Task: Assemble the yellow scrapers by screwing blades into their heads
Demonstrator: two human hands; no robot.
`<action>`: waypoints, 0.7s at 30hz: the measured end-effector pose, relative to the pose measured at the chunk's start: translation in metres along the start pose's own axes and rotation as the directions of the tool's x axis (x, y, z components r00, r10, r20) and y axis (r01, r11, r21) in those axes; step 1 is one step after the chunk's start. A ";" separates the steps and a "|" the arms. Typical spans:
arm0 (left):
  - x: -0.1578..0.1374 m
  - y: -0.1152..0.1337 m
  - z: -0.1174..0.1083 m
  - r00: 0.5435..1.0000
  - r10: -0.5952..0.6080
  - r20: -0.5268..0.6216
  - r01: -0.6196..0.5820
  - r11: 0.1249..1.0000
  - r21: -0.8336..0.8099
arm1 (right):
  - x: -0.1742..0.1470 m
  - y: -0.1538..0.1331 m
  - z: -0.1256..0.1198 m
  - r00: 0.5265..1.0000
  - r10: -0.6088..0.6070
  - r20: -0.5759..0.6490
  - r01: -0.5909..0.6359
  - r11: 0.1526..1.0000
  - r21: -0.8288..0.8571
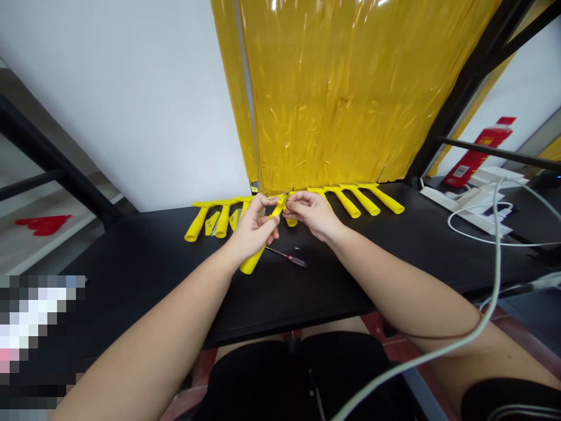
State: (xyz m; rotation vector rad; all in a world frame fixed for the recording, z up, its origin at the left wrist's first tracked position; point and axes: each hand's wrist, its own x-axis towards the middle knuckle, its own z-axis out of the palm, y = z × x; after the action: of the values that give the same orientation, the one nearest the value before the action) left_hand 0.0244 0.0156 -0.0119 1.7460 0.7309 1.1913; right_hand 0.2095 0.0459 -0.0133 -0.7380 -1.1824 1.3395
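My left hand [258, 227] is closed around a yellow T-shaped plastic handle [250, 263], tilted with its round hollow end toward me. At the handle's upper end, my right hand [313, 211] has its thumb and fingertips pinched together; whatever is between them is too small to make out. Below the hands lies a screwdriver [296, 260] with a dark translucent grip, its shaft pointing left. Near it rests a tiny light piece [297, 248]. More yellow handles [348, 204] line the back of the black table to the right, and several others [197, 224] stand left, with flat yellow pieces [212, 223] among them.
Yellow film [342, 99] and a white panel [144, 105] rise behind the black table [342, 286]. At right are a red bottle [480, 152], white power strips [468, 204] and a pale cable [497, 251] looping over my right arm. Black frame bars flank both sides.
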 end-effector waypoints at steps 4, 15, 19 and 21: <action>0.001 -0.002 0.000 1.000 0.005 -0.021 -0.006 1.000 -0.028 | 0.002 0.005 0.000 0.992 -0.124 -0.008 0.122 0.987 -0.107; 0.001 0.013 0.014 0.996 0.025 -0.088 -0.034 0.994 -0.100 | 0.003 0.005 -0.002 0.970 -0.242 -0.019 0.229 0.936 -0.269; 0.001 0.014 0.016 0.992 0.020 -0.128 -0.036 0.992 -0.121 | 0.002 0.007 -0.002 0.959 -0.282 -0.018 0.264 0.917 -0.299; 0.001 0.014 0.017 0.991 0.024 -0.132 -0.038 0.993 -0.108 | 0.001 0.007 -0.001 0.952 -0.307 -0.017 0.286 0.904 -0.318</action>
State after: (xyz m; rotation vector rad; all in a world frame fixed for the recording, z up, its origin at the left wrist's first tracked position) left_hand 0.0406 0.0044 -0.0018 1.6051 0.7024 1.3518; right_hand 0.2077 0.0484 -0.0195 -0.7823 -1.4085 0.8773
